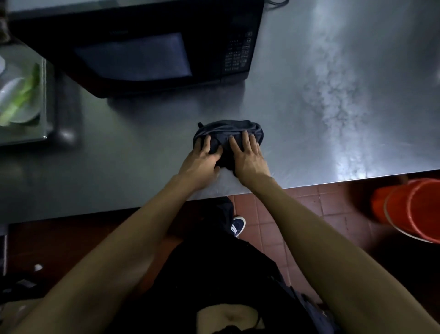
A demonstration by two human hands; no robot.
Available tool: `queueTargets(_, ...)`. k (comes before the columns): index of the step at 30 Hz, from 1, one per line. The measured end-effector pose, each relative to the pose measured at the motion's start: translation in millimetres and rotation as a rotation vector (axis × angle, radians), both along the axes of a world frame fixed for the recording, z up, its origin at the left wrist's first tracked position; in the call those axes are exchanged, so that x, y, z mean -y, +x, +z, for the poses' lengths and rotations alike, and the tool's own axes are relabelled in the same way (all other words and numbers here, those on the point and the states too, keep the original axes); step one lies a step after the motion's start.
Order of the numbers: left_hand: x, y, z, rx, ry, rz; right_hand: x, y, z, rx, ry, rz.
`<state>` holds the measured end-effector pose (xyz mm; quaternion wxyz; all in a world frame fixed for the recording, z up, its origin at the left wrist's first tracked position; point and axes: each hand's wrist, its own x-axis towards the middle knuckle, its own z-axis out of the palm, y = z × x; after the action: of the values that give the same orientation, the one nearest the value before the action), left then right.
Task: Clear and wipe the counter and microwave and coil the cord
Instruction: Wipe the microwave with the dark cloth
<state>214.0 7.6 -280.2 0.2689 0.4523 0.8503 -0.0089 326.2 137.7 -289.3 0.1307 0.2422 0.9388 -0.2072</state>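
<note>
A dark bunched cloth (pixel 227 130) lies on the steel counter (pixel 333 107) near its front edge. My left hand (pixel 202 158) presses on the cloth's left side with fingers spread. Beside it, my right hand (pixel 247 155) lies flat on the cloth's right side. A black microwave (pixel 142 47) stands at the back left, door closed, keypad on its right. A bit of dark cord (pixel 277 2) shows behind the microwave's top right corner.
A tray (pixel 44 100) at the left holds a white plate (pixel 14 95) with green scraps. An orange bucket (pixel 414 209) stands on the red tiled floor at the right, below the counter's edge. Streaky smears mark the counter on the right.
</note>
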Motion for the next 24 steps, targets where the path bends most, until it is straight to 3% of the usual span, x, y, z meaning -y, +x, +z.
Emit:
queueTargets(6, -33.9, -24.6, -7.6, -0.099, 0.088, 0.002, -42.8, -36.9, -0.6, 0.041, -0.006, 0.007)
queueTargets(12, -92.9, -60.9, -9.3, -0.048, 0.102, 0.074, -96.8, -78.4, -1.9, 0.093, -0.004, -0.019)
queueTargets(24, -139.7, -66.9, -2.1, -0.054, 0.024, 0.112, -147.3, -97.3, -5.5, 0.062, 0.007, 0.051)
